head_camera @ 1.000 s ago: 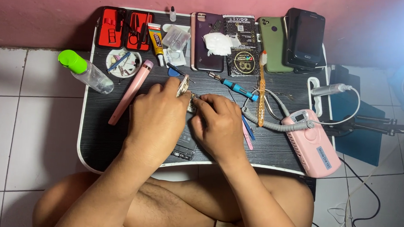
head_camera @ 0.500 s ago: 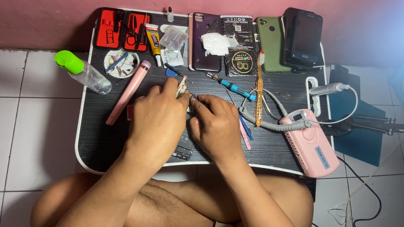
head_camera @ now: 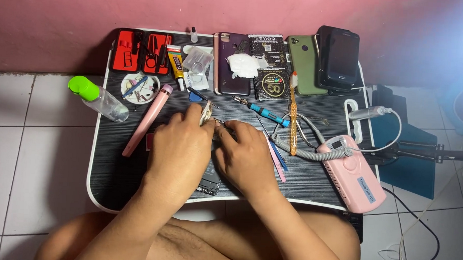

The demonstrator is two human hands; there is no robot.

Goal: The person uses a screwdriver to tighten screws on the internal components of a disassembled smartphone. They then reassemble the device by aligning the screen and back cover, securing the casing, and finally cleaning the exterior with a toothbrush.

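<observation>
Head camera, looking down: a person sits cross-legged at a small black lap table (head_camera: 109, 182) with both hands meeting at its middle. The left hand (head_camera: 181, 148) has its fingers curled together and pinches a small silvery metal piece (head_camera: 206, 114) that stands up at its fingertips. The right hand (head_camera: 246, 156) touches the left, its fingers bent inward and closed; what they grip is hidden, so I cannot tell. A dark phone (head_camera: 210, 179) lies flat under both hands, only its lower edge showing below the knuckles.

Just beyond the fingertips lie a blue-handled screwdriver (head_camera: 266, 113) and a blue pick (head_camera: 195, 97). Left of the fingers rests a pink pen-shaped tool (head_camera: 147, 120), farther left a clear bottle with a green cap (head_camera: 98, 98). Right of the fingers sit a pink box-shaped device (head_camera: 352, 171) with a grey coiled cord.
</observation>
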